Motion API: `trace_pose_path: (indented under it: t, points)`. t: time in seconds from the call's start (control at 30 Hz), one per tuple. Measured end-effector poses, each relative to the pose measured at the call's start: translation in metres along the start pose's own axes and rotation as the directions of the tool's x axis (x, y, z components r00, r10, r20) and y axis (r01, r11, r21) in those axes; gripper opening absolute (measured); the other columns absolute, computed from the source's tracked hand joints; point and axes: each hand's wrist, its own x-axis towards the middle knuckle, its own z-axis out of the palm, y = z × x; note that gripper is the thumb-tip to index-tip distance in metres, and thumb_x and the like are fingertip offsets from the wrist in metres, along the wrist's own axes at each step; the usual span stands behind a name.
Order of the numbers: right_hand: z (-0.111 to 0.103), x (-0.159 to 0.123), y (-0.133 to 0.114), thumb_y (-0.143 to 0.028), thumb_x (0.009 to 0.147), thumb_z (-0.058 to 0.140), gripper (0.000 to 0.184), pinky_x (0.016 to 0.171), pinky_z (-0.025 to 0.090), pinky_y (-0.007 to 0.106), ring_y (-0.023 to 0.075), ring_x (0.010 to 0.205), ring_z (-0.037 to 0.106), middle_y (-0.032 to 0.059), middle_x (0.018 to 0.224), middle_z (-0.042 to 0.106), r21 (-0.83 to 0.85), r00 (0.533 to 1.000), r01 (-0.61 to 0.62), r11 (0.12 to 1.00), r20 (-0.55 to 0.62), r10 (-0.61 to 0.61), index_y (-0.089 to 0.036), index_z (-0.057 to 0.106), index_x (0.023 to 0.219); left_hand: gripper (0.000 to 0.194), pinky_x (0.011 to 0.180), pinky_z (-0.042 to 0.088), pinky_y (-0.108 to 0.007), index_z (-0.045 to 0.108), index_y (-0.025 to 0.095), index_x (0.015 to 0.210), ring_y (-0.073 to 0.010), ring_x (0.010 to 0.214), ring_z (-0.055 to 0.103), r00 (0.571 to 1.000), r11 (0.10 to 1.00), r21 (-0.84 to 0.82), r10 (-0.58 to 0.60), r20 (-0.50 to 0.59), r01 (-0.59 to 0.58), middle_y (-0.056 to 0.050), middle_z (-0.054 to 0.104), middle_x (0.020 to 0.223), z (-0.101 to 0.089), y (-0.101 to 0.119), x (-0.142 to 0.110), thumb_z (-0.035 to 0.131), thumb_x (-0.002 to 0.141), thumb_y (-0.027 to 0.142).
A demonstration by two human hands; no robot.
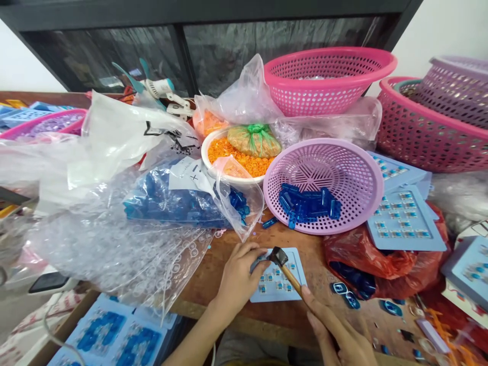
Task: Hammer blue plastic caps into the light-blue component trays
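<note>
Hammer work's in hand: you're gripping wooden-handled hammer [292,278] in R hand [339,335], its head over pale-blue plastic plate [295,291] just ahead of L hand [238,277]. L fingers are curling by small blue-grey piece [258,264], hold unclear.

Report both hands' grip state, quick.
Left hand: closed, pinching a small blue plastic piece.
Right hand: closed, holding a wooden-handled hammer.
</note>
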Motion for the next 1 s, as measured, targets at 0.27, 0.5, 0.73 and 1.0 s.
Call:
trace_pose_path:
  t: [0.27,0.5,0.73,1.0]
  points:
    - [0.004,-0.003,0.009,-0.023,0.097,0.051,0.061,0.079,0.061,0.023,0.0189,0.106,0.072,0.0015,0.12,0.075,-0.081,0.997,-0.013,0.997,-0.073,0.007,-0.028,0.033,0.155,0.025,0.083,0.053,-0.044,0.07,0.021,0.095,-0.0278,0.089,0.065,0.973,0.935,0.345,0.0,-0.231,0.082,-0.009,0.074,0.094,-0.044,-0.059,0.006,0.045,0.096,0.019]
    - [-0.002,-0.002,0.006,-0.029,0.099,0.049,0.044,0.087,0.057,0.024,0.0146,0.098,0.075,-0.0004,0.113,0.078,-0.065,0.993,-0.066,0.996,-0.101,0.059,-0.027,0.046,0.143,0.025,0.08,0.056,-0.036,0.068,0.022,0.098,-0.0219,0.089,0.07,0.997,0.985,0.169,-0.004,-0.073,0.016,-0.006,0.075,0.095,-0.036,-0.051,-0.012,0.044,0.096,0.019]
    - [0.0,-0.017,0.014,-0.032,0.097,0.053,0.045,0.085,0.059,0.041,0.0239,0.099,0.076,0.0027,0.113,0.078,-0.058,0.983,-0.17,0.984,-0.087,0.164,-0.029,0.05,0.142,0.023,0.086,0.055,-0.036,0.067,0.022,0.105,-0.021,0.095,0.068,0.998,0.995,0.093,-0.027,-0.055,0.032,-0.007,0.071,0.103,-0.041,-0.037,-0.023,0.047,0.096,0.017]
    - [0.007,-0.031,0.022,-0.03,0.094,0.057,0.049,0.09,0.058,0.041,0.0249,0.106,0.074,0.0048,0.117,0.076,0.04,0.963,-0.258,0.965,-0.074,0.261,-0.031,0.051,0.143,0.021,0.081,0.056,-0.038,0.068,0.021,0.106,-0.0226,0.089,0.069,0.994,0.989,0.099,-0.112,-0.007,0.112,-0.008,0.07,0.105,-0.041,-0.05,-0.033,0.061,0.087,0.02]
